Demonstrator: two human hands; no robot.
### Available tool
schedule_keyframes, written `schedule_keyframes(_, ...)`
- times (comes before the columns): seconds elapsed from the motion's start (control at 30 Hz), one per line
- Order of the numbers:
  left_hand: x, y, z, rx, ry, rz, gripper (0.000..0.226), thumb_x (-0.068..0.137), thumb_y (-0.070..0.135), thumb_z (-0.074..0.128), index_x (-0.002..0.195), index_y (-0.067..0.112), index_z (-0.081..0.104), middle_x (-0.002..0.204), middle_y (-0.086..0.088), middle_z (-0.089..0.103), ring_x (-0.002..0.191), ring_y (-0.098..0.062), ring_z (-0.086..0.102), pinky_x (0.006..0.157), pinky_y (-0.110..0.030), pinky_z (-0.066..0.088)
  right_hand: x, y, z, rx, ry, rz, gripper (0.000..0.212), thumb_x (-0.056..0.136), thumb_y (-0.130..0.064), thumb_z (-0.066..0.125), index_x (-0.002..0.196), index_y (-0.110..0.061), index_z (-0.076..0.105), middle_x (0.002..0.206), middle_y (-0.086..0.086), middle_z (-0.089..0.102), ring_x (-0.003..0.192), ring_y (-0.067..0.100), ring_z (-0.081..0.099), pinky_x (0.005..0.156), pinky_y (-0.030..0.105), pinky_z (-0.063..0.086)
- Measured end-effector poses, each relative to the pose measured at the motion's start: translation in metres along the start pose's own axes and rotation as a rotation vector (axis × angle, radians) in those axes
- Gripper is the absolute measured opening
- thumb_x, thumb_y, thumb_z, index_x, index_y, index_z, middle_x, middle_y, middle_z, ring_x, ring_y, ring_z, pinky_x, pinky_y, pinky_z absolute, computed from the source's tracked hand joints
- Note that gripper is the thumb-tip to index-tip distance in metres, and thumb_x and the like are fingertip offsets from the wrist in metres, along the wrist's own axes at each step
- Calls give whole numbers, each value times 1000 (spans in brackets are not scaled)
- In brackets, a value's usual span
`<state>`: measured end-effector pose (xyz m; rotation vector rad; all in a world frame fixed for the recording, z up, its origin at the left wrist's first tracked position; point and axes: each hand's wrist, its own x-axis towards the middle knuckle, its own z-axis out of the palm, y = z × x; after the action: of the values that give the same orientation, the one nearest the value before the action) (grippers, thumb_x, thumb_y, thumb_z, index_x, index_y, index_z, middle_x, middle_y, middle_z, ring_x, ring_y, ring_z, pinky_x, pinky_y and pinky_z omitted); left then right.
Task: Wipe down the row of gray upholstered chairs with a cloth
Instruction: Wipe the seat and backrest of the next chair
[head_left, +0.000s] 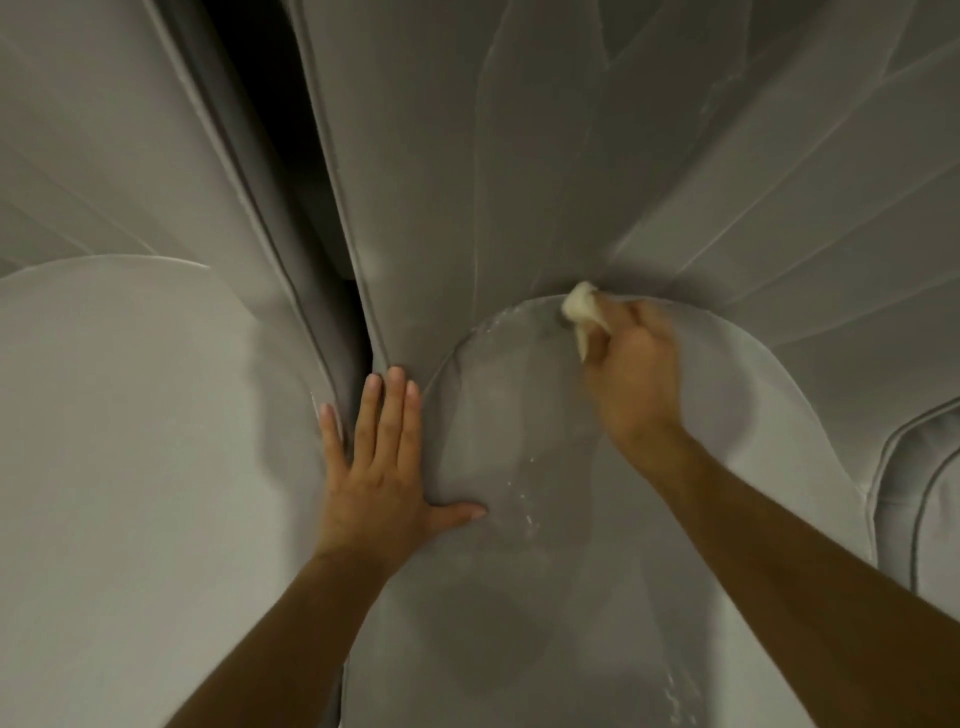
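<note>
Wiping appears part done: damp streaks mark the middle chair (519, 597) below the grip; the neighbouring chairs (130, 415) show none. The right hand (631, 364) has its grip closed round a bunched pale cloth (579, 306) at the seat-back crease; the left hand (376, 467) lies flat, empty, leftward.

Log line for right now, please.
step: wipe middle chair seat | right hand: grips white cloth at seat's rear crease | left hand: flat on seat's left edge, fingers straight | damp patches on seat
</note>
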<state>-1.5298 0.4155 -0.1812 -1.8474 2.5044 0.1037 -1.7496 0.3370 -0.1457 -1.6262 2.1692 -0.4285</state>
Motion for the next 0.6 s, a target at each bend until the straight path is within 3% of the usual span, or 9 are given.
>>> schedule_keyframes(0.07,3,0,5,2,-15,-4,121,67,88,23,150,6,-11,155,-14,11,146,-25,-15,114,-56,-2,14,3,1,-87,-28,32,34,96,-12,44,128,-8,55,118,22,54,112,38,44,95,39,30)
schedule_keyframes(0.13,4,0,9,-2,-19,1,122,67,88,21,149,5,-12,155,-15,10,145,-26,-16,114,-56,-2,19,-9,12,-101,-56,32,34,96,-13,44,129,-9,54,122,19,53,115,36,43,94,38,29)
schedule_keyframes(0.27,4,0,17,-30,1,8,122,66,89,19,149,4,-13,157,-9,-21,145,-27,-17,114,-57,-6,13,-34,39,-98,-18,23,37,92,-12,48,128,-10,55,122,18,53,115,33,42,93,35,27)
schedule_keyframes(0.37,4,-1,17,-46,-3,10,123,66,88,19,148,5,-16,156,-8,-26,145,-27,-18,113,-57,-6,6,-43,43,-117,-34,22,38,91,-12,49,128,-12,56,120,17,55,113,33,44,92,35,28)
schedule_keyframes(0.5,3,-2,15,-68,-31,7,122,66,89,18,149,5,-15,156,-7,-25,145,-27,-17,113,-57,-4,-17,-58,46,-104,-129,-133,39,89,-15,50,127,-16,55,125,12,52,114,31,42,92,35,27)
schedule_keyframes(0.6,0,-5,9,-104,-60,40,117,72,88,17,150,6,-13,157,-7,-23,146,-26,-14,114,-54,-5,-38,-50,42,-72,-219,-421,39,87,-13,48,124,-19,60,118,8,57,107,32,49,86,38,33)
